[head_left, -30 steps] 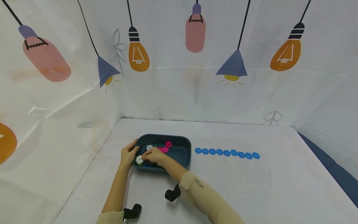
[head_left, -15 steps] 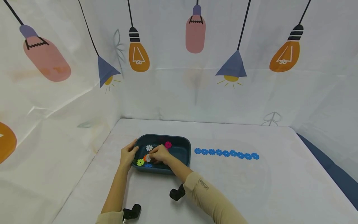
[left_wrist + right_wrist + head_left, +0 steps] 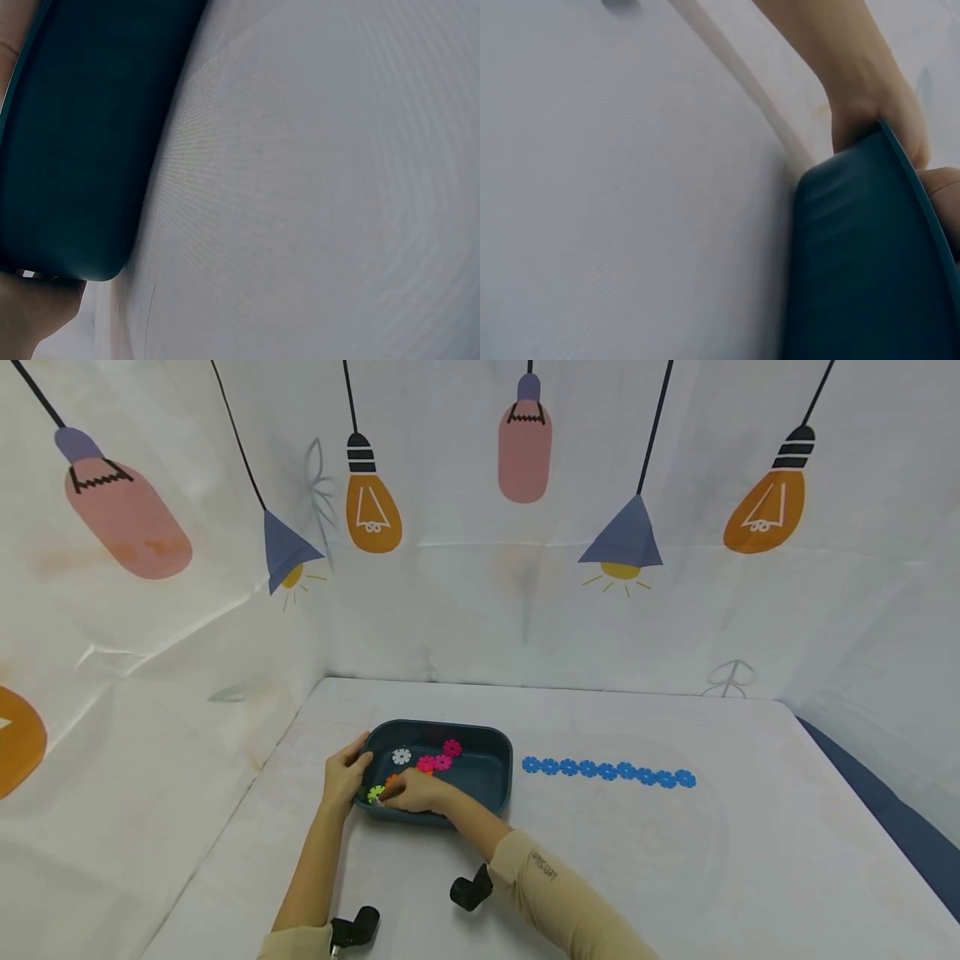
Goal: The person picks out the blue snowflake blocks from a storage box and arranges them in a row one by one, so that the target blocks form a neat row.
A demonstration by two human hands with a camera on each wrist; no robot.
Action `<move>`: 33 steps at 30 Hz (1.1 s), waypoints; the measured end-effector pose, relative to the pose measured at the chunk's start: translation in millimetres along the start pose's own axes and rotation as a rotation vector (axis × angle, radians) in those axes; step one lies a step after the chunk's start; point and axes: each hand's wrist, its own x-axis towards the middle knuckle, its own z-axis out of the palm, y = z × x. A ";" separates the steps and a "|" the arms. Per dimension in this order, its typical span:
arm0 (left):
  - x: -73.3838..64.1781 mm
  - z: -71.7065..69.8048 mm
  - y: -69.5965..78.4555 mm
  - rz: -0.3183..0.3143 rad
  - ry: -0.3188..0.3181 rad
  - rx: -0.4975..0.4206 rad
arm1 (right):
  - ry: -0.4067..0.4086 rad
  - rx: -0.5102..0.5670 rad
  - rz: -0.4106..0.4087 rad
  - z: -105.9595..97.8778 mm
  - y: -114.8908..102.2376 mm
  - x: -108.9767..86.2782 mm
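Note:
My left hand [image 3: 345,772] grips the left end of a dark teal tray [image 3: 487,781], thumb at the rim. Inside the tray my right hand [image 3: 416,792] is at the near left corner, its fingertips pinching a small white flower-shaped piece [image 3: 378,802], mostly hidden by the fingers. Right beside it lies a yellow-green flower piece [image 3: 375,792]. An orange piece [image 3: 392,779] is partly covered by the hand. Farther back in the tray are another white flower piece [image 3: 401,757] and several pink ones [image 3: 452,748]. Both wrist views show mainly the outer wall of the tray [image 3: 82,142].
To the right of the tray, a row of several blue flower pieces [image 3: 607,771] lies joined edge to edge on the white table [image 3: 637,868]. Black wrist mounts [image 3: 471,888] sit at both forearms. A white sheet with printed lamps [image 3: 465,602] hangs behind the table.
My right hand moved right with the white flower piece, uncovering yellow-green, orange and blue pieces, then came back left and nearer to the tray's corner. My left hand has stayed at the tray.

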 end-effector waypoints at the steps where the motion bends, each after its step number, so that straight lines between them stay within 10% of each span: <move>1: 0.3 0.0 -0.9 0.010 0.002 -0.002 | -0.001 0.011 -0.009 0.9 0.0 1.4; 8: -4.5 0.0 -4.7 0.108 0.000 -0.046 | 0.114 0.143 0.069 5.2 0.8 6.9; 17: 0.0 2.8 3.3 0.019 0.009 -0.001 | 0.279 0.519 0.148 -10.5 5.4 2.9; 33: 0.2 0.3 -2.5 -0.008 0.013 0.033 | 0.407 0.626 -0.050 -71.7 30.6 -52.2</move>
